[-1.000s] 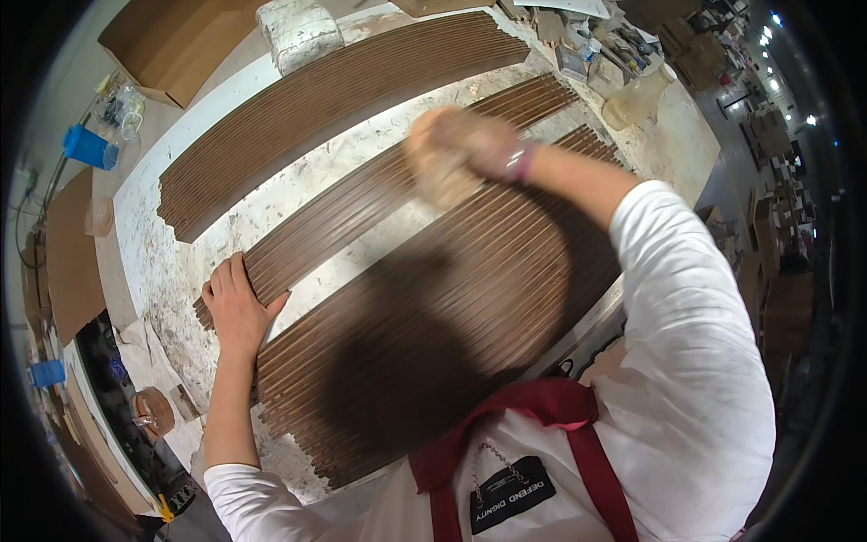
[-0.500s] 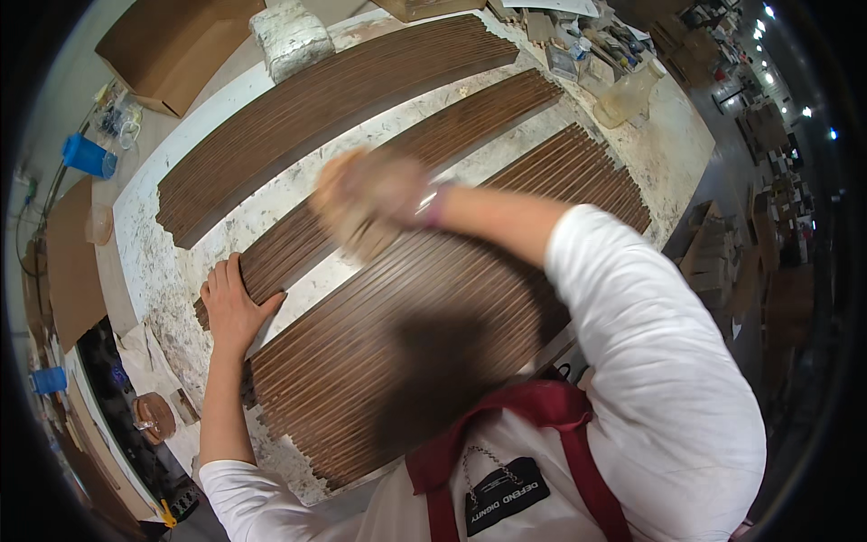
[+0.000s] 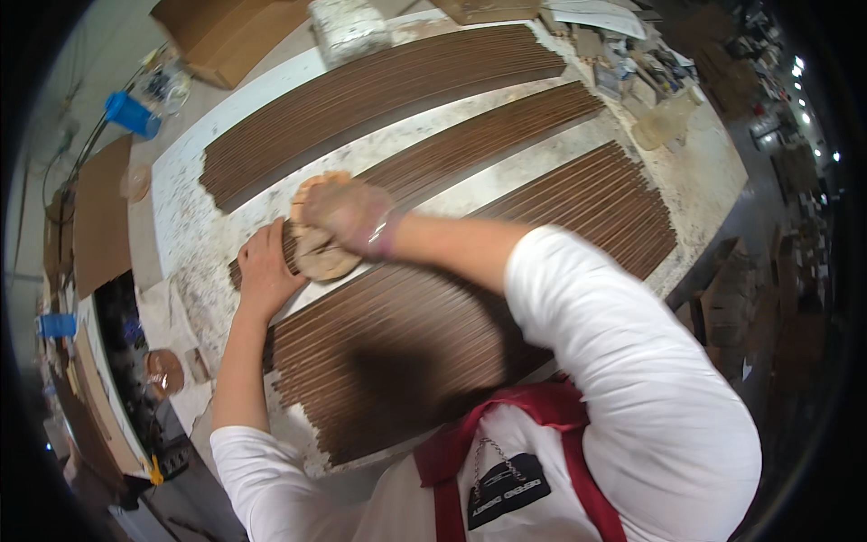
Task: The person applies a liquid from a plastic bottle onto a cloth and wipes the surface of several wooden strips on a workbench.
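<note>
Three long panels of dark brown ribbed slats lie on a stained white table (image 3: 185, 194). My right hand (image 3: 346, 210) grips a tan stained rag (image 3: 321, 253) and presses it on the left end of the middle slat panel (image 3: 488, 131). My left hand (image 3: 265, 271) lies flat, fingers spread, right beside the rag at that panel's left end, holding it down. The near slat panel (image 3: 406, 334) stretches under my right forearm. The far slat panel (image 3: 379, 90) lies untouched.
Cardboard sheets (image 3: 226, 27) sit beyond the table's far edge, with a blue cup (image 3: 131, 113) at the left. Clutter of tools and scraps (image 3: 632, 63) fills the far right corner. A round brown tin (image 3: 164, 372) stands on a shelf at the left.
My right hand has swept the rag leftward along the slats, from the panel's middle to its left end beside my left hand. The left hand has stayed in place.
</note>
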A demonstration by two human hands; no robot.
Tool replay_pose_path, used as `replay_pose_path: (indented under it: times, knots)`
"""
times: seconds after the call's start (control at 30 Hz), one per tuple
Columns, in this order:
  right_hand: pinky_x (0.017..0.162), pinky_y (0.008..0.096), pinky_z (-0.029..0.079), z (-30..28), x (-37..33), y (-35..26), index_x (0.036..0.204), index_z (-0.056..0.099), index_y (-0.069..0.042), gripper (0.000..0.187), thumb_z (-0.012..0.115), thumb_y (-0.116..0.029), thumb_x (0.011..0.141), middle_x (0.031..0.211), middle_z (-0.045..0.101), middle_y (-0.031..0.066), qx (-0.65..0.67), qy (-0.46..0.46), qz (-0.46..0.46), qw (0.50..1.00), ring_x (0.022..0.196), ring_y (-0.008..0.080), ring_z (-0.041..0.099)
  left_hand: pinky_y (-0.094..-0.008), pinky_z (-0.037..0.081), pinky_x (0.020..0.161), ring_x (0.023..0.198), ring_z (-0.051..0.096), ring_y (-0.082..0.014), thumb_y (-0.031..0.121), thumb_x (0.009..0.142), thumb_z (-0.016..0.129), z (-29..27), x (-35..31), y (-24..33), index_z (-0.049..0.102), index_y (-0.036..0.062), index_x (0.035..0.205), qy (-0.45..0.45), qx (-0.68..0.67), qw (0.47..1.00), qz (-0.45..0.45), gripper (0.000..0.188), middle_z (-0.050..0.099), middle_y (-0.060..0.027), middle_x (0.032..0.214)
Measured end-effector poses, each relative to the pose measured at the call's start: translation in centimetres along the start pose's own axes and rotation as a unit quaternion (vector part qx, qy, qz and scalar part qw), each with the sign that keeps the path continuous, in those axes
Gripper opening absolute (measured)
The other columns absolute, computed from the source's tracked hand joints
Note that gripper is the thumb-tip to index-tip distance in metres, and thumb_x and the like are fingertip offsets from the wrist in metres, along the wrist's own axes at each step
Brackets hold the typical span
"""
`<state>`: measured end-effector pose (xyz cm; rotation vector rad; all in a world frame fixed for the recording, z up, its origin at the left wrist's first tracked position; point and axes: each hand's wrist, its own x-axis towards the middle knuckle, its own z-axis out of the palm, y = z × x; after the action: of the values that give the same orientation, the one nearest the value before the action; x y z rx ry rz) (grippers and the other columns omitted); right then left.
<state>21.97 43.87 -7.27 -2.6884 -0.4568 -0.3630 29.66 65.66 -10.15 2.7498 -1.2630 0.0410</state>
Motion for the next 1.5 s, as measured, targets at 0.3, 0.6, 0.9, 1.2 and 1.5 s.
replay_pose_path:
  times: [0.3, 0.6, 0.9, 1.2, 1.5]
  knots:
    - [0.080, 0.0374, 0.055, -7.6, -14.3, 17.4, 0.105, 0.062, -0.007, 0.027, 0.039, -0.019, 0.098, 0.096, 0.065, 0.0115, -0.179, 0.095, 0.256, 0.945, 0.087, 0.0211, 0.066, -0.0449, 0.038, 0.104, 0.120, 0.042, -0.0414, 0.018, 0.062, 0.085, -1.1, -4.3, -4.2, 0.038, -0.0021, 0.136, 0.000, -0.141, 0.990, -0.019, 0.090, 0.047, -0.0214, 0.127]
    - [0.092, 0.0363, 0.049, -1.9, -4.6, 7.1, 0.110, 0.063, -0.010, 0.033, 0.042, -0.034, 0.100, 0.109, 0.066, 0.0139, 0.104, -0.022, 0.192, 0.976, 0.098, 0.0284, 0.063, -0.0449, 0.038, 0.105, 0.121, 0.042, -0.0409, 0.016, 0.063, 0.084, -1.9, -4.0, -4.7, 0.035, -0.0013, 0.137, -0.039, -0.149, 0.988, -0.026, 0.090, 0.044, -0.0213, 0.128]
    - [0.089, 0.0359, 0.053, -3.9, -4.2, 8.4, 0.111, 0.063, -0.007, 0.023, 0.045, -0.009, 0.096, 0.104, 0.068, 0.0155, -0.075, -0.060, 0.244, 0.965, 0.098, 0.0271, 0.065, -0.0451, 0.039, 0.103, 0.119, 0.043, -0.0404, 0.015, 0.063, 0.083, -1.4, -3.6, -4.4, 0.034, -0.0001, 0.138, -0.032, -0.145, 0.989, -0.022, 0.090, 0.045, -0.0203, 0.127]
    - [0.089, 0.0354, 0.050, -10.6, -13.5, 19.1, 0.106, 0.061, -0.007, 0.023, 0.059, -0.022, 0.089, 0.114, 0.061, 0.0140, -0.161, -0.025, 0.169, 0.972, 0.103, 0.0281, 0.060, -0.0554, 0.032, 0.107, 0.128, 0.040, -0.0379, 0.033, 0.063, 0.086, -3.1, -3.0, -3.5, 0.036, 0.0023, 0.140, -0.092, -0.017, 0.994, -0.063, 0.097, 0.044, -0.0187, 0.134]
    - [0.090, 0.0474, 0.048, -6.3, -11.4, 13.6, 0.101, 0.065, -0.008, 0.032, 0.064, -0.035, 0.084, 0.112, 0.060, 0.0160, -0.232, 0.132, 0.319, 0.910, 0.110, 0.0339, 0.057, -0.0561, 0.028, 0.110, 0.132, 0.040, -0.0305, 0.062, 0.071, 0.074, 0.6, 5.7, 9.8, 0.030, 0.0055, 0.149, -0.053, -0.005, 0.999, 0.012, 0.106, 0.042, -0.0161, 0.140]
